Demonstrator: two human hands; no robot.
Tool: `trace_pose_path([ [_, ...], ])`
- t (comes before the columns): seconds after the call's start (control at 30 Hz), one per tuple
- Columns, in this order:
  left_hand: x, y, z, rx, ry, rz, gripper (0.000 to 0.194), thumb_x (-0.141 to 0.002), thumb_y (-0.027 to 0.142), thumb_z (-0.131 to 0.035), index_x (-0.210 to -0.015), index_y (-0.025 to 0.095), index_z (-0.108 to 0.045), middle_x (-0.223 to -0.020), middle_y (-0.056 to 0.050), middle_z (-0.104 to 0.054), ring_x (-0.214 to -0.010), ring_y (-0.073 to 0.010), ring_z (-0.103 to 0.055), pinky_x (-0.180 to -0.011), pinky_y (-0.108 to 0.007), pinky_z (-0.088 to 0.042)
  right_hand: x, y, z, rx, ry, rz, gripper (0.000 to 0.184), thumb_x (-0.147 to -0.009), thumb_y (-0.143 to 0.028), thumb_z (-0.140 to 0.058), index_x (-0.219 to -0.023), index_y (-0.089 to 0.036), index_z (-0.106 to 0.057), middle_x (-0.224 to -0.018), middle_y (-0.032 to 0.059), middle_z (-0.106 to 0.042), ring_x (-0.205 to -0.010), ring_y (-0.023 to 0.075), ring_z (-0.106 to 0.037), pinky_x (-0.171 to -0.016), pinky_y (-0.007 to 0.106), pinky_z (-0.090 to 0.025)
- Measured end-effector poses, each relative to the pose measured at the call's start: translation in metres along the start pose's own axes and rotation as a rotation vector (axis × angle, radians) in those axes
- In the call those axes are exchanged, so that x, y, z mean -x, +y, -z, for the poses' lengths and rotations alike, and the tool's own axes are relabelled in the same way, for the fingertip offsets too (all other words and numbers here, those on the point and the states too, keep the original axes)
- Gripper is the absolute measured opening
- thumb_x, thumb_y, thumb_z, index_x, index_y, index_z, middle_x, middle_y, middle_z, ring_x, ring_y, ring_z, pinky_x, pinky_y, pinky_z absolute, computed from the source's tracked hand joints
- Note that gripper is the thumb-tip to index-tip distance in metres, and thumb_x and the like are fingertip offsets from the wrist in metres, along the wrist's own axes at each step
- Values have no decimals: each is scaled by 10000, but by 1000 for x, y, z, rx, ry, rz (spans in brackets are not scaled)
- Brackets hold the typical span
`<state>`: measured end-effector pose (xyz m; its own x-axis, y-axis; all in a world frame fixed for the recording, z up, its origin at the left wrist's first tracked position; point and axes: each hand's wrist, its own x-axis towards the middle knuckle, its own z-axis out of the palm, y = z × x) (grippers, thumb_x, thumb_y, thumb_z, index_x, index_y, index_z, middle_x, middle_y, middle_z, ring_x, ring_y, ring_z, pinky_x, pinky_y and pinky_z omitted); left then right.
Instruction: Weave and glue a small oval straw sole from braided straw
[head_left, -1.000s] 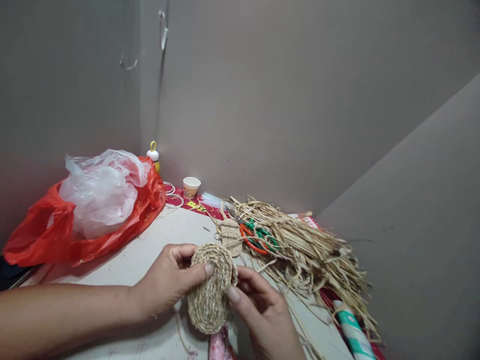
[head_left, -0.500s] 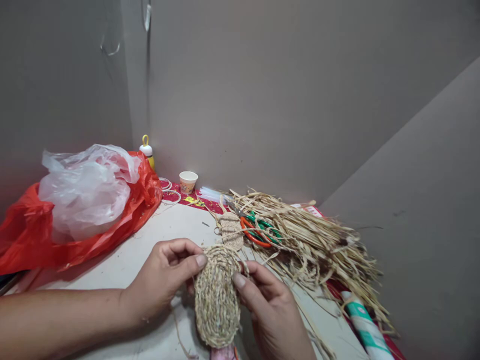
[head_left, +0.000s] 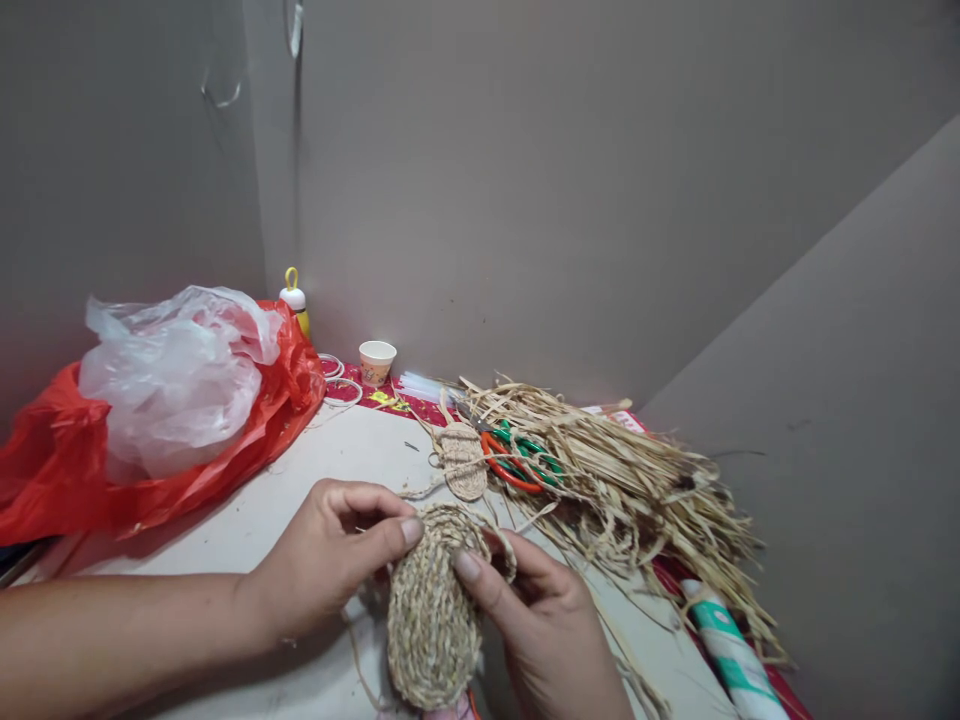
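An oval coil of braided straw (head_left: 433, 620) is held up between my two hands, low in the middle of the view. My left hand (head_left: 337, 550) pinches its upper left edge between thumb and fingers. On the other side, my right hand (head_left: 536, 610) grips the upper right edge, thumb on the front face and fingers behind. A loose loop of the braid (head_left: 504, 545) bends out past the right thumb. Beyond the coil lies a smaller woven straw piece (head_left: 463, 462) on the white tabletop (head_left: 352, 450). The fingertips behind the coil are hidden.
Scissors with green and orange handles (head_left: 517, 458) rest against a big bundle of dry straw (head_left: 637, 470) at right. A red plastic bag (head_left: 300, 375) with clear plastic stands left. Behind are a paper cup (head_left: 376, 363) and a bottle (head_left: 293, 300); a wrapped roll (head_left: 731, 645) lies right.
The straw coil has tipped and sunk slightly toward me. My right thumb has shifted left over its face, and the loose braid loop at the right edge now stands out wider.
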<state>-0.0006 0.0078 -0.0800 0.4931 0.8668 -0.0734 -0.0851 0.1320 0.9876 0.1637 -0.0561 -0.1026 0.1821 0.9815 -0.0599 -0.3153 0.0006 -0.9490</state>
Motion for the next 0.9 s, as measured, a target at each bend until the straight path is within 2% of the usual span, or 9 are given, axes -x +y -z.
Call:
trace_pose_path([
  [0.13,-2,8,3,64,-75,32,270,-742,379,-676,-748,112,-714,-623,-20,-605,-572,-118,-518,-557,-233,-433,1,1,-3,-35,26,1,172,-678,-311,-826,-785,-195,-758,-667,20,-688,-645,173,-590,-643,288,-477],
  [0.2,-3,8,2,117,-53,17,282,-749,394,-667,-779,119,-716,-648,-30,-621,-586,-132,-538,-545,-241,-452,1,2,-3,-66,29,-5,201,-673,-313,-827,-822,-194,-761,-670,25,-692,-637,184,-598,-640,306,-479],
  [0.27,-3,7,1,129,22,-19,235,-737,357,-692,-803,133,-715,-647,-19,-626,-580,-127,-538,-536,-233,-457,0,3,-2,-86,35,0,214,-680,-312,-823,-851,-198,-761,-692,32,-702,-651,190,-604,-651,317,-479],
  [0.4,-1,3,-2,36,101,-110,137,-716,250,-731,-813,153,-718,-641,3,-637,-585,-104,-531,-561,-207,-449,0,4,0,-38,65,19,198,-690,-315,-818,-841,-203,-754,-697,21,-694,-646,178,-590,-628,291,-466],
  [0.63,2,2,-3,-105,110,-152,101,-717,214,-717,-796,152,-714,-717,-12,-667,-657,-120,-558,-621,-218,-464,4,1,-3,41,76,38,194,-672,-344,-826,-768,-198,-742,-667,5,-680,-642,165,-572,-625,257,-476],
  [0.77,4,4,-3,-144,106,-149,99,-721,217,-704,-794,150,-709,-712,-16,-671,-650,-128,-566,-619,-228,-471,6,0,-4,74,127,60,198,-659,-345,-829,-734,-187,-736,-660,14,-673,-633,169,-561,-611,257,-474],
  [0.9,7,6,-4,-127,87,-144,104,-718,228,-713,-790,153,-709,-726,-21,-682,-665,-137,-583,-633,-235,-483,6,1,-3,80,81,77,194,-683,-347,-811,-787,-198,-743,-685,21,-680,-658,184,-582,-636,277,-489],
])
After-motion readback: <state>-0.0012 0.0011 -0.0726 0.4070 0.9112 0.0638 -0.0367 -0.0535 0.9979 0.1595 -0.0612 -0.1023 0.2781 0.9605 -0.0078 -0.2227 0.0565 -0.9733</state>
